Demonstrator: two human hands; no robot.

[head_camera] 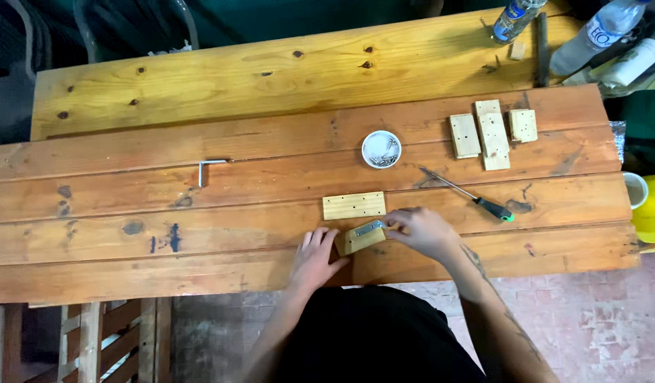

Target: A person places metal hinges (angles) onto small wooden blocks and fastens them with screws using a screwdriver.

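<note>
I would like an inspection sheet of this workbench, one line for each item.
Surface: plank workbench, stained and knotted.
Job's things: small wood block with a metal bracket on top; drilled wood piece just behind it.
Clutter: screwdriver, bowl of screws, hex key, stacked drilled blocks, bottles.
Grippers: left hand rests flat beside the block; right hand touches the bracket.
Cables: nothing seen.
Surroundings: tiled floor, yellow object at the bench's right end.
</note>
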